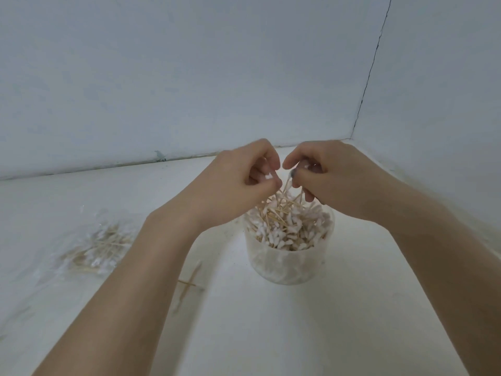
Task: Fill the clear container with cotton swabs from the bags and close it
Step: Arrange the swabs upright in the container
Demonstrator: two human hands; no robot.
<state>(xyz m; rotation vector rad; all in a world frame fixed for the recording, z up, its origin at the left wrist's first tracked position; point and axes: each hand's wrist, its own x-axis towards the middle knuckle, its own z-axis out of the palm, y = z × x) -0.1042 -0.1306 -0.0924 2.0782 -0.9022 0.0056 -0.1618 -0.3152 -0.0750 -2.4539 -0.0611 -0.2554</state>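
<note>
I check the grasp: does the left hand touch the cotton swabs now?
Touching. The head view shows the left hand pinching cotton swabs above the clear container.

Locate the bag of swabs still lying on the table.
In the head view, the bag lies on the white table at the left, just outside the left forearm and left of the clear container.

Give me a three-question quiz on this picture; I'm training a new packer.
1. True or false: the container has its lid on.
2. Where is the bag? A) left of the container B) inside it C) in the right hand
3. What do the left hand and right hand pinch over the container?

Key: 1 false. 2 A. 3 swabs.
</note>
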